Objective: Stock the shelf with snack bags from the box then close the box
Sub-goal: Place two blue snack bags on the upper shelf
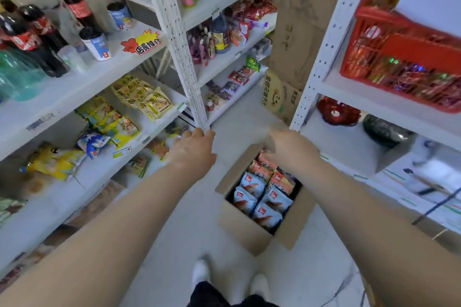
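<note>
Head view, the only one on offer. The cardboard box [239, 229] is seen standing open on the floor between the two racks, flaps up, and it is packed full: blue-and-white snack bags [259, 203] at the near end, orange snack bags [265, 169] at the far end. Nothing is seen lifted out of it, so the stocking step is judged to be at its very start, with the picking of a bag in hand.

The right hand [293, 149] is held low over the far end of the box, just above the orange bags, with the fingers reaching forward and down. Whether a bag is pinched underneath cannot be told (the palm side is hidden, and the fingertips are blurred).

The left hand [194, 148] is stretched out toward the foot of the white upright [184, 57], fingers loosely extended, and nothing is held in it.

Space is seen on the left shelf [59, 203], below the yellow packets [143, 99] already laid out.

What is called for next: a bag to be gripped by its top edge and drawn straight up, so that its neighbours are not dragged out, then carried left to the shelf. The closing of the flaps is judged far off.
</note>
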